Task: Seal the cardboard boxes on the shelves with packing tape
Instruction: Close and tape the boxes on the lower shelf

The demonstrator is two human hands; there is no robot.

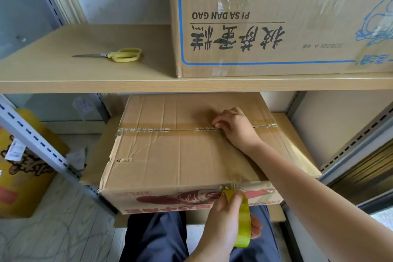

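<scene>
A closed cardboard box (170, 155) sits on the lower shelf, with old tape along its centre seam (148, 130). My right hand (236, 128) rests on the top of the box at the seam, its bent fingertips pressing down there. My left hand (223, 225) grips a yellowish roll of packing tape (243, 221) just in front of the box's front face. A clear strip of tape (232, 185) runs from the roll over the front top edge of the box. A second, larger cardboard box (276, 23) with blue printing and clear tape on it stands on the upper shelf.
Yellow-handled scissors (119, 55) lie on the upper shelf board (85, 83), left of the large box. A yellow carton (23, 166) stands on the floor at the left, behind a grey metal shelf post (42, 147). My knees are below the lower shelf.
</scene>
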